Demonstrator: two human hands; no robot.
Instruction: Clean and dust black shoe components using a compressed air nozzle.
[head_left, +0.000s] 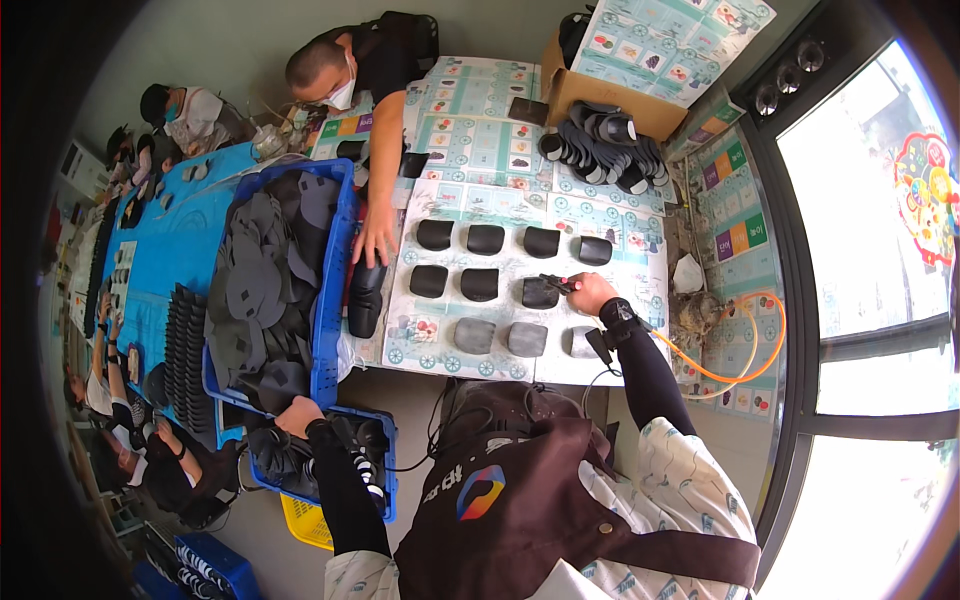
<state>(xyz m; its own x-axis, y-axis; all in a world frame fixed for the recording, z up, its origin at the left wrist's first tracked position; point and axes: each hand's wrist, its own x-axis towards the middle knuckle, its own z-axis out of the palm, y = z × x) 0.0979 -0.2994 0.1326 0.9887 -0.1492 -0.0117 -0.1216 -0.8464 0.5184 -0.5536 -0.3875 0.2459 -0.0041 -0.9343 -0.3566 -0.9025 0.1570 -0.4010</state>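
Right hand [592, 293], right of centre, closed on a dark tool [558, 284] over dark curved pieces [486, 240] rowed on the patterned desk [465, 160]; left hand [299, 417], lower left, at the blue crate [336, 300] of dark grey cut-outs [256, 287], grip indeterminable.

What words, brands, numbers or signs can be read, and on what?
I won't copy wording, but print shows here:
Dark apron: characters beside a colourful emblem, partly folded.
Wall covering: characters on purple, orange and green blocks.
Table covering: too small to read.
Patterned sleeve: too small.
Red window sign: unreadable.
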